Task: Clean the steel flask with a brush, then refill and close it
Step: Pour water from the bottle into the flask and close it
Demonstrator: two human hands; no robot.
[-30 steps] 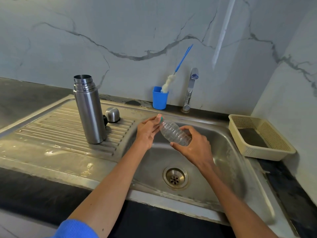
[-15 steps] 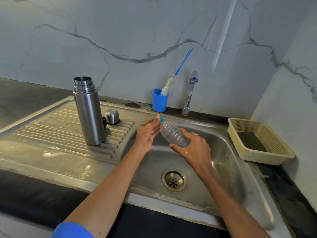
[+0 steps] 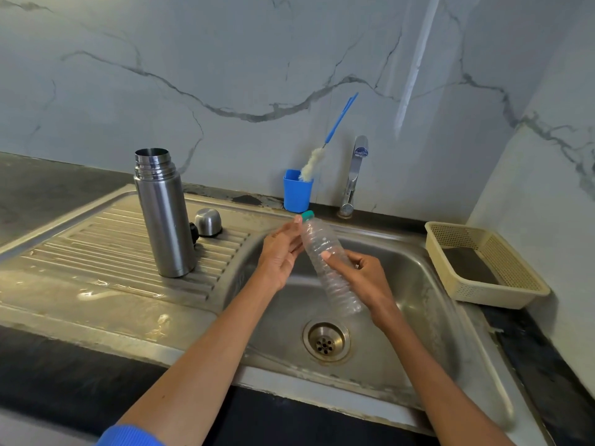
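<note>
Raised upright now, bottle (image 3: 328, 265) gripped by right hand (image 3: 363, 278).

Soft, even daylight fills the scene, moderately bright, with a pale streak of light slanting down the marble wall (image 3: 415, 59). Glare patches shine on the wet drainboard (image 3: 96, 294), and the steel flask (image 3: 164, 214) carries a vertical highlight. Shadows are faint. Wide-angle distortion bows the counter edges near the frame borders. Focus is fairly sharp; the hands show slight motion blur

Open drainboard (image 3: 96, 252) left of flask (image 3: 164, 217)
</note>
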